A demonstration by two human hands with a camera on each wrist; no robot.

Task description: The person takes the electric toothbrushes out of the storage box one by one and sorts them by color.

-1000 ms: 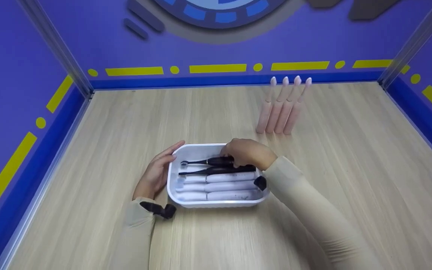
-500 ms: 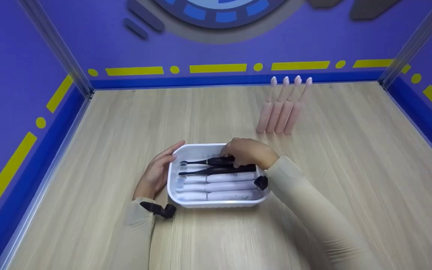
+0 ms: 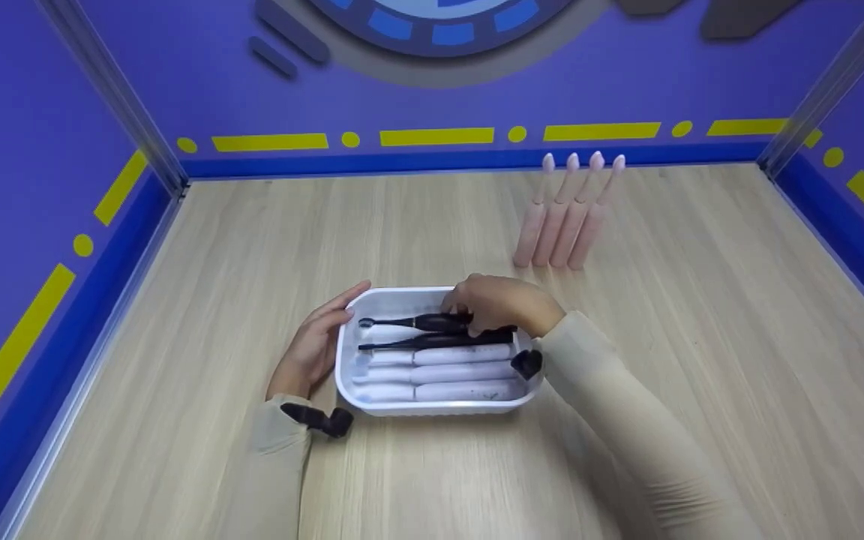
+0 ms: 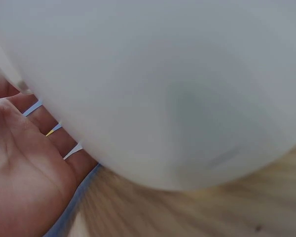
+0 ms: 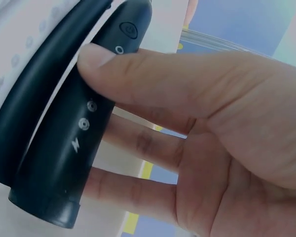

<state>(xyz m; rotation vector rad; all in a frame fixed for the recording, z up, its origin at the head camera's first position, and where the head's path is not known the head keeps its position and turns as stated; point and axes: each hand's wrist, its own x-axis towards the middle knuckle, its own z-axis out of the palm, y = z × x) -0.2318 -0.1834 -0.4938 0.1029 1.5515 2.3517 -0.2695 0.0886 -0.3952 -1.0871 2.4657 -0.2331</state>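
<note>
Right hand (image 3: 499,304), fingers curled and thumb on top, grips the handle of a black electric toothbrush (image 3: 417,323) lying at 12 o'clock inside the white tray (image 3: 432,406). Left hand (image 3: 316,345), fingers straight, rests flat against the tray's 9 o'clock wall.

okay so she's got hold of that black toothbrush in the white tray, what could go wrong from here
The right hand grips the upper black toothbrush only between thumb and fingers, so it might slip. It lies close against the second black toothbrush, which could get dragged along or knocked. The left hand just rests flat against the white tray, so the tray might shift. The four pink toothbrushes stand upright close behind the right hand; a wide swing could topple them.
</note>
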